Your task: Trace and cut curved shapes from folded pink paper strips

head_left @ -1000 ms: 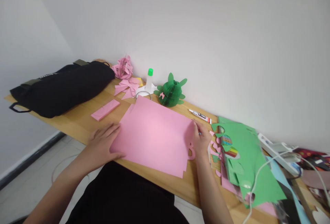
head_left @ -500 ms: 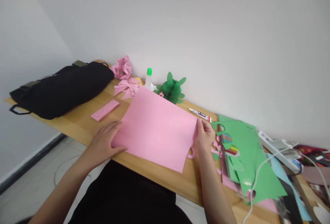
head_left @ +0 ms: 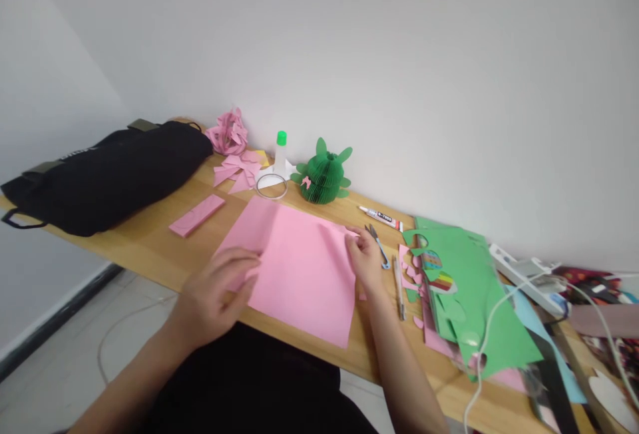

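A pink sheet of paper lies at the table's front edge, with a raised fold or overlapping layer along its left part. My left hand has its fingers and thumb closed on the paper at that left part. At the upper right corner, my right hand pinches the sheet, which bends up slightly there. Just beyond that hand are small scissors with a blue handle and a pen. Behind the sheet stands a green paper cactus with a small pink flower.
A glue bottle and a thin ring are at the back. Pink paper scraps, a folded pink strip and a black bag lie left. Right are a glue tube, green sheets, a power strip and a white cable.
The pink sheet has come down lower and nearer, uncovering the ring, scissors and pen. My left hand has moved right and closed on the paper; the right has moved slightly left.
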`<state>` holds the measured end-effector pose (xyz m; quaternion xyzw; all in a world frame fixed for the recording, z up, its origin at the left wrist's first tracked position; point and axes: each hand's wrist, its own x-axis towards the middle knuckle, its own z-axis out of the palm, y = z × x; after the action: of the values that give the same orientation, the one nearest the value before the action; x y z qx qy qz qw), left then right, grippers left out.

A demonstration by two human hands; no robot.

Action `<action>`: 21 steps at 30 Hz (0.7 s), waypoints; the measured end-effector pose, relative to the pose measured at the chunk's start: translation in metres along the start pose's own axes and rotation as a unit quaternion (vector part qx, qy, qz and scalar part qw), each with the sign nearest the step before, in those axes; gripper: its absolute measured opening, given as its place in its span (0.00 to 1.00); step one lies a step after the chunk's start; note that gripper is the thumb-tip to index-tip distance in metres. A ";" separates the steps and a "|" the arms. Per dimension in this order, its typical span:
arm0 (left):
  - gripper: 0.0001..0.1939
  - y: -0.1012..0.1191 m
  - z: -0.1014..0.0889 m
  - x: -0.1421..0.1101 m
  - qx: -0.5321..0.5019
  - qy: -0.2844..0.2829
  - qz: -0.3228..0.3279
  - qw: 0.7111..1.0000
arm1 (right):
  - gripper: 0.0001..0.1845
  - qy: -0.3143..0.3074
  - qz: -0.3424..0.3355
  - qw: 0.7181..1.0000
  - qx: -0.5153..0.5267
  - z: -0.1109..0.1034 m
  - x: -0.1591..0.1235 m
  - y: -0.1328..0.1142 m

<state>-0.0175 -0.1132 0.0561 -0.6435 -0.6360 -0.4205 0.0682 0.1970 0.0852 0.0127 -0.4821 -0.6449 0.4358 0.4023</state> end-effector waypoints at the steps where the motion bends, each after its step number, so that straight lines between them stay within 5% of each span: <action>1: 0.08 0.008 0.006 0.003 0.029 0.003 0.071 0.997 | 0.17 -0.003 0.000 1.000 -0.005 0.003 -0.002 -0.001; 4: 0.05 0.029 0.032 0.008 0.070 0.006 0.253 0.965 | 0.12 -0.009 -0.002 1.000 -0.006 0.006 -0.004 -0.001; 8: 0.09 0.050 0.069 0.002 0.060 0.020 0.321 0.945 | 0.10 -0.024 0.004 1.000 0.014 0.003 -0.001 -0.001; 15: 0.10 0.080 0.114 -0.014 0.010 0.015 0.356 0.934 | 0.16 -0.060 0.060 0.995 0.044 0.002 0.000 -0.001; 21: 0.09 0.090 0.107 -0.007 -0.061 -0.094 0.345 0.932 | 0.17 -0.119 0.058 0.986 0.102 0.002 -0.006 -0.009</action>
<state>0.1113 -0.0680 0.0241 -0.8628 -0.3510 -0.3468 0.1096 0.1937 0.0777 0.0196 -0.4201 -0.6111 0.5763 0.3435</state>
